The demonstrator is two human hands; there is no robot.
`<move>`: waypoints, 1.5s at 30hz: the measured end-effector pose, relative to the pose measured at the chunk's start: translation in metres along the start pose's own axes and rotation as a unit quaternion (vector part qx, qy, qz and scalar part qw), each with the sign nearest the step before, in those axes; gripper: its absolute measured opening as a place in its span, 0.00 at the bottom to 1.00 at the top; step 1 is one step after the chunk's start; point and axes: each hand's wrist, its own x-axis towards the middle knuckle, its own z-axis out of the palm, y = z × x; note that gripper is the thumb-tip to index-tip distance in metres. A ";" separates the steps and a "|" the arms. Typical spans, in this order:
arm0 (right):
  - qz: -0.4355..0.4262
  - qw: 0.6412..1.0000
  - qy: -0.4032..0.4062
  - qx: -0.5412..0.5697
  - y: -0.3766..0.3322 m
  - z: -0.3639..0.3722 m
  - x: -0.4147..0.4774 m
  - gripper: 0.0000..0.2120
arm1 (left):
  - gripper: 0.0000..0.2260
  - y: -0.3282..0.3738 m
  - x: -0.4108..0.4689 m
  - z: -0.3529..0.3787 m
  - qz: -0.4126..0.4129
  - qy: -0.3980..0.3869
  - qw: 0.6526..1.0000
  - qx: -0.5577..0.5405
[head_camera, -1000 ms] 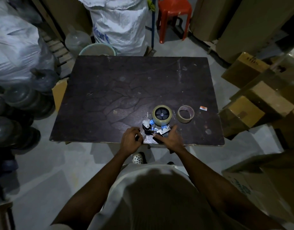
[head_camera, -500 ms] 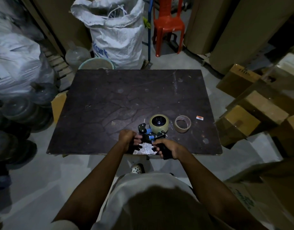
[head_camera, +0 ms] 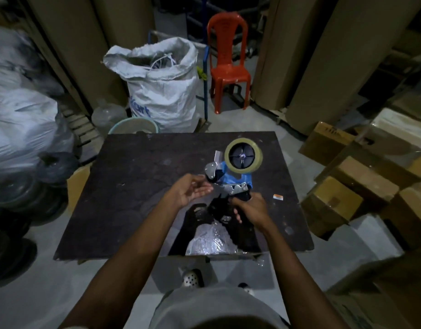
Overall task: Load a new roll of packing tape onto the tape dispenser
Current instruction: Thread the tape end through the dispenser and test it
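Note:
My right hand [head_camera: 251, 210] grips the black handle of the blue and metal tape dispenser [head_camera: 231, 184] and holds it up above the dark table [head_camera: 133, 198]. A full roll of pale tape [head_camera: 243, 156] sits on the dispenser's black hub at the top. My left hand [head_camera: 189, 189] is open, fingers apart, just left of the dispenser's roller and blade end, not holding anything. The empty tape core seen earlier is hidden behind the raised dispenser.
Crumpled clear plastic wrap [head_camera: 209, 241] lies at the table's near edge. A small orange-white label [head_camera: 278, 197] lies to the right. Cardboard boxes [head_camera: 347, 186] stack at the right, a white sack [head_camera: 162, 86] and red chair [head_camera: 228, 65] stand behind, bags at the left.
My right hand has lifted the dispenser off the table and raised it toward the camera. My left hand let go of it and opened. The view tilted up.

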 end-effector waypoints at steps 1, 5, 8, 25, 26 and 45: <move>-0.013 1.000 0.013 0.001 -0.010 -0.004 0.001 0.14 | 0.06 0.013 0.000 0.007 0.012 -0.010 1.000 0.016; -0.060 0.997 0.048 -0.002 -0.043 -0.022 0.003 0.15 | 0.07 0.060 0.000 0.031 0.025 -0.047 0.990 0.127; -0.105 0.991 0.072 -0.043 -0.060 -0.037 0.000 0.12 | 0.10 0.089 -0.001 0.046 0.016 -0.052 0.970 0.238; -0.131 0.973 0.179 -0.064 -0.082 -0.048 -0.004 0.09 | 0.06 0.142 0.001 0.104 0.121 -0.008 0.942 0.313; -0.122 0.975 0.181 -0.050 -0.080 -0.047 -0.005 0.09 | 0.06 0.143 0.001 0.104 0.118 -0.011 0.942 0.315; -0.055 0.978 -0.034 0.200 -0.020 -0.032 -0.014 0.21 | 0.06 0.127 0.006 0.071 0.110 0.063 0.921 0.370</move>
